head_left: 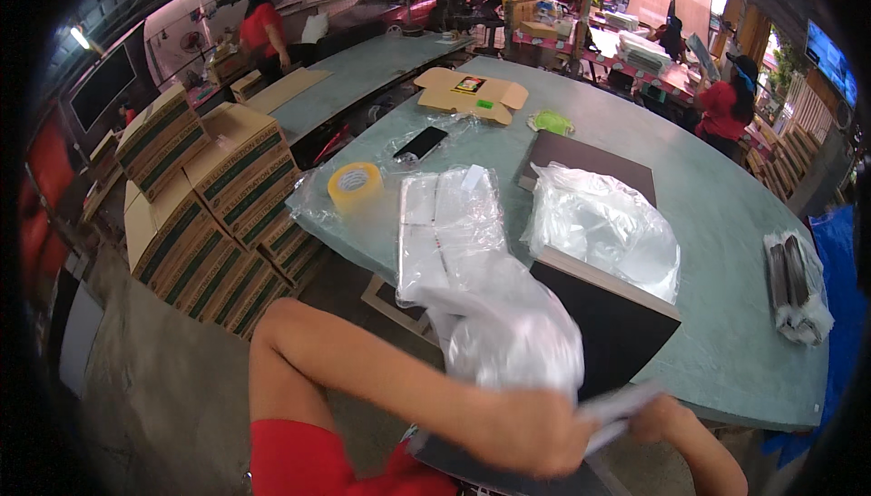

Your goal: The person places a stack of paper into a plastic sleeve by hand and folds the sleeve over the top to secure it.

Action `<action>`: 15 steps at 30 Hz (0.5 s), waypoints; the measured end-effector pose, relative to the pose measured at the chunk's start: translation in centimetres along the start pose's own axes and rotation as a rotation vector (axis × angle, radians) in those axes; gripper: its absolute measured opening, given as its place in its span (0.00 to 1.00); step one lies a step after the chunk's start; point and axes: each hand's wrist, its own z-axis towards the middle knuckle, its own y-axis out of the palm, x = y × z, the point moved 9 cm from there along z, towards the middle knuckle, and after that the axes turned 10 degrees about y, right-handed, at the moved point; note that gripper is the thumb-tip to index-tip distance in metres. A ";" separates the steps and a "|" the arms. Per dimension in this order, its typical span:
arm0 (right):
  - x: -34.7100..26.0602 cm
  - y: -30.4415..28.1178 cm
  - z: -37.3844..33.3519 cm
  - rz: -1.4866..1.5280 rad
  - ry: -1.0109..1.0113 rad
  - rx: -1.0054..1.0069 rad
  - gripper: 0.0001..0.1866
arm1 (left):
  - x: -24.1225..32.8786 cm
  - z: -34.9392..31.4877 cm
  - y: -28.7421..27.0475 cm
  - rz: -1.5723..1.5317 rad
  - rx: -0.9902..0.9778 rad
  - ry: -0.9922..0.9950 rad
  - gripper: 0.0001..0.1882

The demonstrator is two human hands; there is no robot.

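Note:
My left hand [535, 432] is closed, its arm bent across the lower middle, close against a crumpled clear plastic bag [517, 333] that trails over the table's near edge. My right hand [660, 419] is closed at the lower right. Between the two hands stretches a pale thin strip [621, 410], blurred by motion; whether it is part of the bag I cannot tell. Beneath my hands lies a dark flat board [445, 460]. Just beyond, a black board [603, 314] leans at the table edge beside a pile of clear plastic bags [608, 224].
The greenish table [726, 251] holds plastic-wrapped flat packs [445, 224], yellow tape [356, 186], a phone [420, 145], a brown board [594, 165], an opened carton [472, 94] and wrapped dark rods [794, 283]. Stacked cartons [209, 242] stand left. Other people [726, 110] work farther back.

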 end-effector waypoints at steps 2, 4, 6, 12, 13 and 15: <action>2.8 -4.9 -2.8 0.183 0.239 0.453 0.19 | 0.5 -1.6 4.0 -0.279 -0.301 0.001 0.05; 1.0 -8.2 -4.6 -0.152 0.256 0.652 0.19 | -1.1 -4.5 6.6 -0.431 -0.538 -0.167 0.07; 1.5 -6.7 -3.4 -0.269 0.351 0.408 0.18 | -5.8 -8.5 7.3 -0.348 -0.640 -0.528 0.09; 1.4 -8.6 -5.3 0.205 0.215 0.585 0.10 | -11.0 -11.1 5.0 0.092 -0.612 -0.713 0.07; 3.1 -10.2 -6.4 0.386 0.242 0.722 0.07 | -10.7 -11.5 5.4 0.061 -0.618 -0.738 0.07; 7.4 -11.6 -8.2 1.274 0.236 0.892 0.05 | -9.9 -12.5 6.0 -0.007 -0.650 -0.785 0.08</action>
